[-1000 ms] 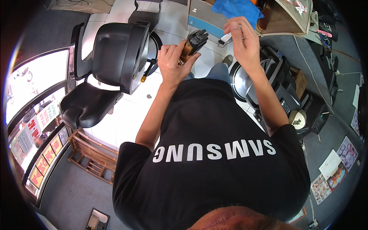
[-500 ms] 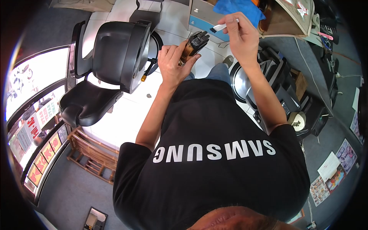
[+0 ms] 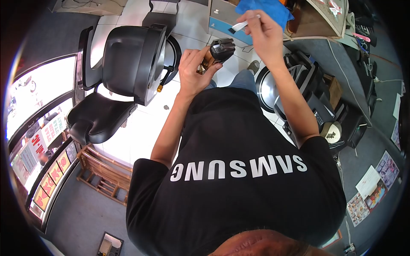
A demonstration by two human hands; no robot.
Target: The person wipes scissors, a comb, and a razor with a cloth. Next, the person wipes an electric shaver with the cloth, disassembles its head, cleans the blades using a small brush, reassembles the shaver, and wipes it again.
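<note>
My left hand is wrapped round the gold-brown body of a hair clipper, whose black head points up and to the right. My fingers cover much of its body. Across from it, my right hand pinches the white handle of a small cleaning brush. The brush's dark bristles angle down toward the clipper head, with a gap between them.
A black barber chair stands on the white tiles at left, with a bamboo bench below it. More black chair parts are at right. A blue cloth lies by the drawers ahead.
My right hand and the brush have shifted slightly left and up. The clipper has turned a little in my left hand, showing more of its black head.
</note>
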